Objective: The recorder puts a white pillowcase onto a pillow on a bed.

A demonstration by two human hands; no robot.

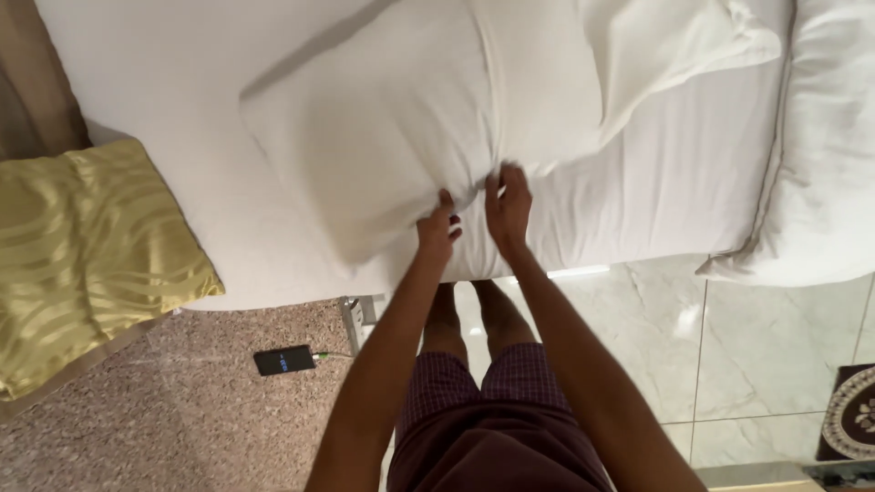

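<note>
1. White cotton fills most of your view: a plump white rectangular pillow (401, 118) lies on the white-sheeted bed (164, 82), its lower edge close to the near edge of the mattress, right in front of you.
2. Your left hand (437, 232) pinches the pillow's lower edge, fingers curled into the fabric with the thumb tucked beside them.
3. Your right hand (508, 208) sits just beside it, fingers (515, 178) extended and slightly spread, pressing on the same edge; the two hands nearly touch.
4. To the right, a rumpled white duvet (829, 137) hangs over the bed's side, well apart from your hands; open sheet lies between.
5. To the left, a gold satin cushion with a wavy pattern (82, 246) rests at the bed's corner, with bare sheet between it and the pillow.
6. Below the mattress edge, speckled brown stone floor (200, 410) carries a dark phone on a cable (284, 360); glossy pale marble tiles (729, 364) run to the right, with a patterned dark mat (852, 415) at the far corner.
</note>
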